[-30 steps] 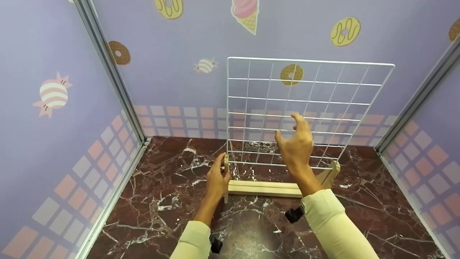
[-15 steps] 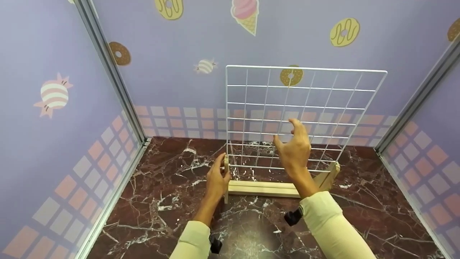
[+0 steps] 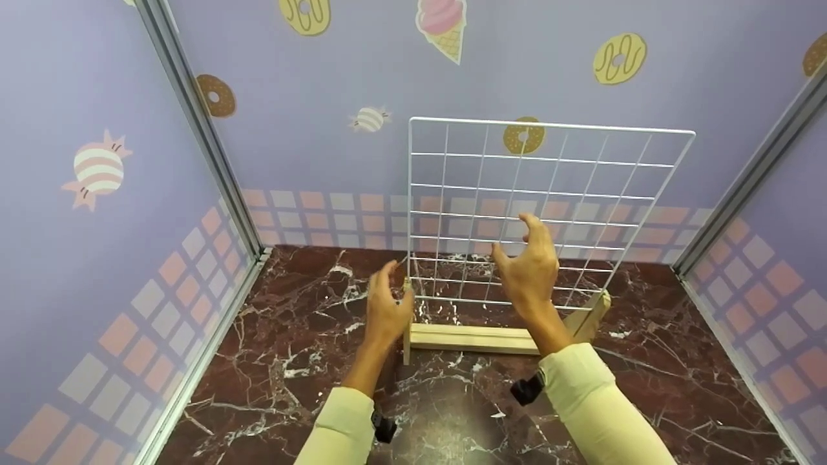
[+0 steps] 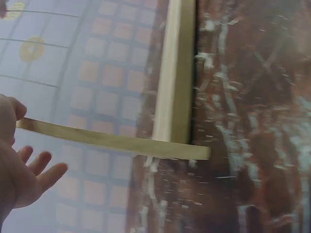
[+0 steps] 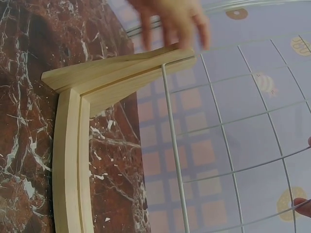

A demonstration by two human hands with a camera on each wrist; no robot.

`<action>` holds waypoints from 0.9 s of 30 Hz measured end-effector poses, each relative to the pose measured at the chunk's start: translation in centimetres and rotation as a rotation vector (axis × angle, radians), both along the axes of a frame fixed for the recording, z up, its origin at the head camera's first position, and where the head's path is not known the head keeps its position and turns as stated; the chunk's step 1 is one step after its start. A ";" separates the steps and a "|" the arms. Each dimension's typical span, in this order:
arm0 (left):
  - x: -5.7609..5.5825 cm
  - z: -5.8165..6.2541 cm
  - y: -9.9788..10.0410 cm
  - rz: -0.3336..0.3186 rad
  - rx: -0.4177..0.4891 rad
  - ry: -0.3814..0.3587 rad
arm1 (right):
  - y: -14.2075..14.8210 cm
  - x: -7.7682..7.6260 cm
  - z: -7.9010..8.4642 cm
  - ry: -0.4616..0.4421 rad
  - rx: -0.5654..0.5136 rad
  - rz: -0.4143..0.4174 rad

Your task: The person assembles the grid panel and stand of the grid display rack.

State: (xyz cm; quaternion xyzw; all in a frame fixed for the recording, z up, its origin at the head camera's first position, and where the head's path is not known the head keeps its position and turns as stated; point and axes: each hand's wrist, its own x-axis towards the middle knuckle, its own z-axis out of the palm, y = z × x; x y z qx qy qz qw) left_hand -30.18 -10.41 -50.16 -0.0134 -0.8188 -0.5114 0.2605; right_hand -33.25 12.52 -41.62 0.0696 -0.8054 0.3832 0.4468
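Observation:
In the head view, a white wire grid panel leans upright over a light wooden frame. The frame's grooved bar joins two side pieces; the panel's lower corners lie at the upper ends of these pieces. My right hand grips the panel's wires near the middle, index finger and thumb spread; in the right wrist view only its fingertips show at the mesh. Beside the left side piece, my left hand has its fingers spread and loose, with the thumb close to the wood.
Dark red marbled tabletop lies under the frame. A purple wall with printed sweets stands close behind the panel, and metal-edged side walls rise left and right.
The panel and right hand have moved down a little, then stayed nearly still. My left hand has just loosened from the left side piece and shifted slightly left and up.

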 end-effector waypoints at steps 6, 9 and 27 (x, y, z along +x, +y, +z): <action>-0.3 4.7 0.8 0.031 0.066 0.052 | 0.0 0.0 0.0 -0.006 0.003 0.006; -0.4 7.3 1.7 0.021 0.070 0.069 | -0.1 0.1 0.0 -0.010 0.006 0.006; -1.6 11.7 4.7 0.108 -0.059 0.165 | -0.1 0.0 0.0 0.013 0.027 -0.015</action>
